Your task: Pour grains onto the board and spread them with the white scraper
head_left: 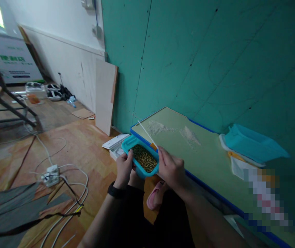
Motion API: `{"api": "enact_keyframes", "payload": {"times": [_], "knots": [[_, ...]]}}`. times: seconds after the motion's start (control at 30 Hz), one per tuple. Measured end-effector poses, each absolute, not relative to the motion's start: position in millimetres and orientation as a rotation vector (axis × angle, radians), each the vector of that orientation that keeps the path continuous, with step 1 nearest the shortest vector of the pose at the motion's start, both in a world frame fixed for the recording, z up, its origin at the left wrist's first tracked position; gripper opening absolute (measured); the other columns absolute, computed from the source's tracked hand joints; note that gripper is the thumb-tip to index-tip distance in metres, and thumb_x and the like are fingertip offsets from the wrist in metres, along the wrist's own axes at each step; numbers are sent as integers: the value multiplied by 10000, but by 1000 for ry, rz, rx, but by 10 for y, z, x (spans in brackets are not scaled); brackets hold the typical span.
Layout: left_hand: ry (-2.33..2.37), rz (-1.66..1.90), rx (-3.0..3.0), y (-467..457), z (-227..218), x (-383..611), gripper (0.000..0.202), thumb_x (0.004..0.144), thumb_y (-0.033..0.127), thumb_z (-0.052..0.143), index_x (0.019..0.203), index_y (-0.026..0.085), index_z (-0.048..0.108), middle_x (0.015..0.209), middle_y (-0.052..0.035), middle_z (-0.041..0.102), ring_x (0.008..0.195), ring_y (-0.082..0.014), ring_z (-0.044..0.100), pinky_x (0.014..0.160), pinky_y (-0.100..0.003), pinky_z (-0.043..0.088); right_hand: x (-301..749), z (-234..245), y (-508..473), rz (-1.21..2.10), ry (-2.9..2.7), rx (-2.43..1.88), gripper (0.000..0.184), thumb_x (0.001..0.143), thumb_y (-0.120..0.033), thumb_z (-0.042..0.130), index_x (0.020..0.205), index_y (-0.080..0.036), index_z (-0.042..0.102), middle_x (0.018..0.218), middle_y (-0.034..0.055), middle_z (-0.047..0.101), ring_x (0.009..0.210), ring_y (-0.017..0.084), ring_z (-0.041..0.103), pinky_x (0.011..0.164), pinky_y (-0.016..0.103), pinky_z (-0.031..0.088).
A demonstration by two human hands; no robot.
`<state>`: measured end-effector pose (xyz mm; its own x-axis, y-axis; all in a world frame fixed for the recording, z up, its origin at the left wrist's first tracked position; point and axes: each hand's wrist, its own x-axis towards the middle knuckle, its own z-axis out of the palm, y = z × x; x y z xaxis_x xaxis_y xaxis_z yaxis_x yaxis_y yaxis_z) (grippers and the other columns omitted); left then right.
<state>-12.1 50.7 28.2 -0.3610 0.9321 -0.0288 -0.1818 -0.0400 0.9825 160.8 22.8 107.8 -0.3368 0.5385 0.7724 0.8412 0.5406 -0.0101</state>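
My left hand (124, 168) grips the near left side of a blue plastic container (144, 173), thumb over its rim. Inside lie small round beans (146, 159), dark green toward the far left and yellowish toward the near right. A thin white stick (146, 131) is pinched in my right hand (172, 169), pointing up and left. That hand is at the container's right end; whether it also touches the rim I cannot tell. Beyond the container is a pale green board (214, 165) with blue edging, bearing two loose heaps of white grains or powder (155, 127).
A blue tub (253, 143) stands against the green wall (214, 69) at right. Left on the floor are a white power strip (51, 175) and loose cables. An open white box (115, 146) sits beside the container, and a panel (105, 98) leans on the wall.
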Motion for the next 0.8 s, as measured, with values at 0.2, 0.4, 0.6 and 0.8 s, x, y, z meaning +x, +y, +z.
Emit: {"api": "enact_keyframes", "payload": {"times": [0.2, 0.4, 0.6, 0.8], "knots": [[1345, 1557, 892, 520, 251, -113, 430, 773, 541, 591, 526, 211, 471, 346, 51, 462, 306, -115, 442, 333, -222, 347, 1144, 1132, 400, -523, -2285, -1265, 352, 901, -69, 405, 1215, -44, 562, 1121, 185, 703, 922, 216, 706, 756, 278, 547], [1387, 1544, 940, 509, 211, -111, 444, 788, 551, 598, 533, 209, 475, 356, 50, 471, 325, -117, 450, 354, -224, 347, 893, 1389, 651, -364, -2359, -1573, 278, 898, -65, 400, 1134, -75, 548, 975, 179, 712, 821, 221, 711, 685, 274, 537], [1410, 1540, 970, 486, 231, -112, 454, 785, 559, 587, 522, 209, 467, 353, 50, 460, 333, -115, 444, 367, -224, 340, 787, 1384, 1056, -353, -2204, -1664, 217, 913, -68, 406, 1050, -53, 574, 897, 199, 713, 827, 246, 724, 674, 291, 549], [1473, 1497, 1027, 445, 257, -115, 466, 801, 553, 564, 507, 199, 492, 360, 32, 483, 367, -122, 462, 411, -233, 364, 869, 1374, 1372, -308, -2108, -1725, 270, 926, -33, 354, 1018, 8, 604, 870, 233, 714, 849, 277, 727, 689, 327, 563]]}}
